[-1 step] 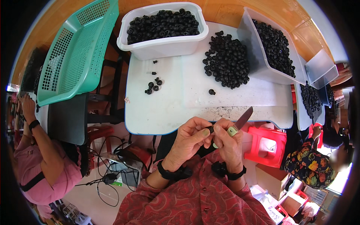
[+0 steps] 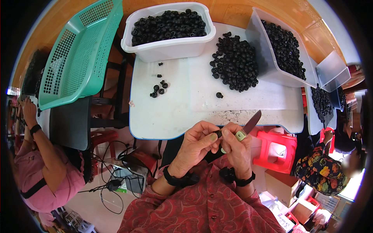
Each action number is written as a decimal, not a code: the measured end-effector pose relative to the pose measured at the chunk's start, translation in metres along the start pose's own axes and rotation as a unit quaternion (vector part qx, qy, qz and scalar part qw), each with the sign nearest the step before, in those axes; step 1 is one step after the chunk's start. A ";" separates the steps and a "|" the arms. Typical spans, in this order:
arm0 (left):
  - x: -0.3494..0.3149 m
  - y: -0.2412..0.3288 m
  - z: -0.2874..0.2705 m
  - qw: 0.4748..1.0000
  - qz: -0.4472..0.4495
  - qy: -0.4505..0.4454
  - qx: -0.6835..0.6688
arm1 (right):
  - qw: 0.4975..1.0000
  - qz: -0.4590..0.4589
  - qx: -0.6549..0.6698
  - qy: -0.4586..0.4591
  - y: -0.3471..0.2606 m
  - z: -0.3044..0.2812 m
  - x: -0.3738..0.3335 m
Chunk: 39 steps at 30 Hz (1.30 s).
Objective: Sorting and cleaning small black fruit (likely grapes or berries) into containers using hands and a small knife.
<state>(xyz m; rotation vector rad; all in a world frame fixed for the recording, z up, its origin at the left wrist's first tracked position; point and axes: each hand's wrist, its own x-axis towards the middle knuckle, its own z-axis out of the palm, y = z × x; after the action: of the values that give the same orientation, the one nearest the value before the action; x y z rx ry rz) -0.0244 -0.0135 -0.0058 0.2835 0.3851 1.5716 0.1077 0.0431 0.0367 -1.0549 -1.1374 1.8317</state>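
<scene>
My left hand (image 2: 200,141) pinches a small round black part (image 2: 218,134) between thumb and fingertips, just beyond the near table edge. Fingers closed, my right hand (image 2: 235,145) grips a folding knife (image 2: 252,122) by its pale green handle, its blade pointing up and to the right. My right thumb meets the black part from the other side. Ahead on the table lies a pile of similar black parts (image 2: 235,64), with one single part (image 2: 219,95) nearer to me. To the left sits a small group of black parts (image 2: 159,90), with two tiny pieces behind it.
A white tub (image 2: 169,50) full of black parts stands at the back of the white table (image 2: 167,116). A clear bin (image 2: 268,58) of parts is at the back right, a green basket (image 2: 74,77) at the left. Red stool (image 2: 274,151), cables (image 2: 112,171) and co-workers flank me.
The knife blade has tilted very slightly to the left. Otherwise both hands and the black part look the same.
</scene>
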 end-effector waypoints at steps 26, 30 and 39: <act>-0.005 -0.006 -0.003 1.000 0.014 0.008 -0.020 | 0.820 -0.254 -0.513 0.019 0.011 0.008 -0.005; -0.005 -0.007 -0.002 1.000 0.018 0.011 -0.015 | 0.819 -0.254 -0.514 0.025 0.012 0.007 -0.005; -0.004 -0.005 0.000 1.000 0.008 0.016 0.000 | 0.798 -0.260 -0.542 0.042 0.014 0.005 -0.004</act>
<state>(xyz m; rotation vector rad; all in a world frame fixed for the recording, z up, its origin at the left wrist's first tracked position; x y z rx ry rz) -0.0201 -0.0178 -0.0079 0.2616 0.4091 1.5945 0.1027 0.0335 0.0260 -1.1809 -2.2353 0.5842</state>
